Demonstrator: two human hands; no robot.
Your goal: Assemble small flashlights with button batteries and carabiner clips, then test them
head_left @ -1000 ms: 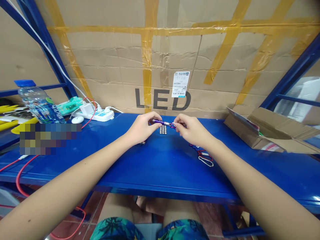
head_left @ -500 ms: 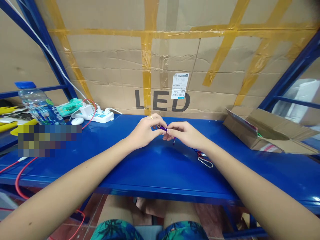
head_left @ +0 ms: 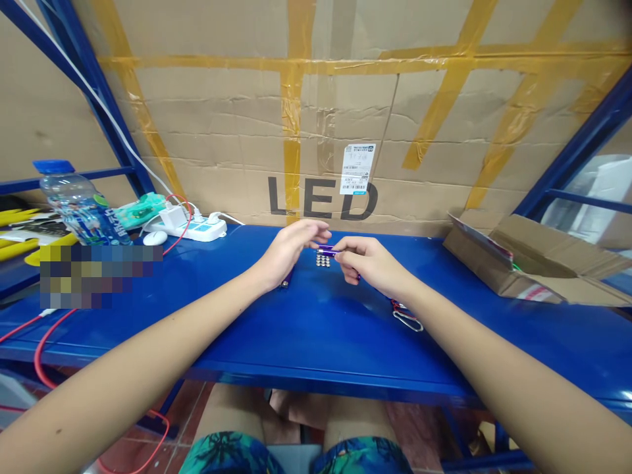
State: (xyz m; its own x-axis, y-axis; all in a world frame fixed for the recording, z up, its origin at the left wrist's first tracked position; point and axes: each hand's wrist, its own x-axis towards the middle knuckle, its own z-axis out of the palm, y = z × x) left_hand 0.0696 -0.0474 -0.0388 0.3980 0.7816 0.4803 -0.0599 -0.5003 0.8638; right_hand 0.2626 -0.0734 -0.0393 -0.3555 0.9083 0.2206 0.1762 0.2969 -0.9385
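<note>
My right hand pinches a small purple metal tube, its silver end pointing left. Just left of that end, my left hand is held with fingers stretched out, nothing visibly gripped. Below the tube, several small silver button cells lie in neat rows on the blue table. Partly hidden by my left hand, another slim dark piece with a metal end rests on the table. A silver carabiner with red and blue parts beside it lies close to my right forearm.
An open cardboard box stands at the right. On the left are a water bottle, a white power strip, a white mouse-like object and a red cable. A large taped carton stands behind the table.
My left hand has let go of the purple tube and opened slightly to its left. The tube stays in my right hand, now level, and the button cells have come into view.
</note>
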